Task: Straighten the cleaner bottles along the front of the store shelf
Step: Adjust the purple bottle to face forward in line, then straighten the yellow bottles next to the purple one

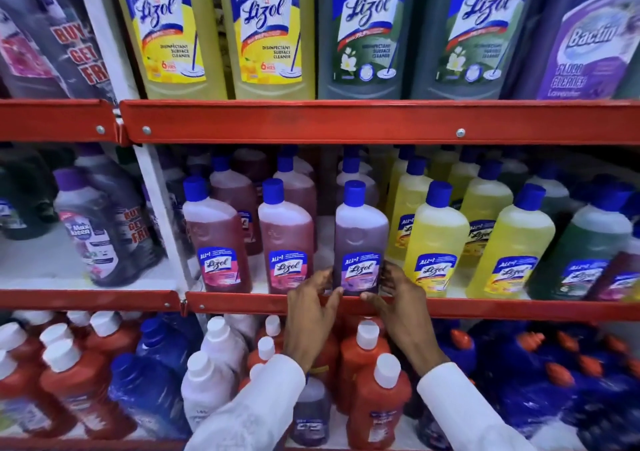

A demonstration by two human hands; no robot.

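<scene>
A purple Lizol bottle (360,232) with a blue cap stands upright at the front edge of the middle shelf (485,307). My left hand (311,308) cups its lower left side and my right hand (394,301) its lower right side, fingertips on the label. Two pink Lizol bottles (218,229) (285,232) stand to its left in the front row. Yellow Lizol bottles (434,239) (512,246) stand to its right, then a green one (585,253).
More rows of bottles fill the shelf behind the front row. Large Lizol bottles (273,28) stand on the upper shelf. Red and blue bottles with white caps (377,391) crowd the lower shelf under my arms. A white upright post (162,215) divides the bays.
</scene>
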